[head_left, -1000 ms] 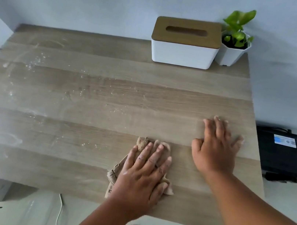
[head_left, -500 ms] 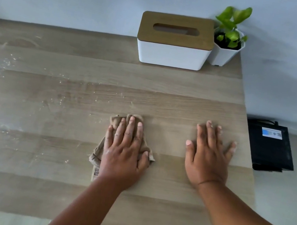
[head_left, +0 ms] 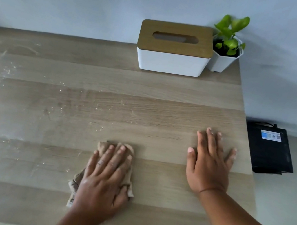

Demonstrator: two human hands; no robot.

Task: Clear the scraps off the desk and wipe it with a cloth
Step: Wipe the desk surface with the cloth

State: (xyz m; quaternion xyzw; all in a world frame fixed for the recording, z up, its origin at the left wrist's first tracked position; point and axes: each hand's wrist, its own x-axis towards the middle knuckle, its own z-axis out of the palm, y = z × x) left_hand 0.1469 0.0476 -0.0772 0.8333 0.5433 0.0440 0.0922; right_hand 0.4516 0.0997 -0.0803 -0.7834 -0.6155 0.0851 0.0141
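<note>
While we rub the light brown wooden desk (head_left: 166,88), our left hand (head_left: 103,180) lies flat with fingers spread, pressing the crumpled tan cloth (head_left: 117,147) down at about 6 o'clock near the front edge. Our right hand (head_left: 209,165) lies open and flat at 4 o'clock, holding nothing. White crumbs (head_left: 3,73) sit far out at 10 o'clock. We should press evenly and sweep long strokes that way, missing the white box with a wooden lid (head_left: 173,58) at 1 o'clock.
</note>
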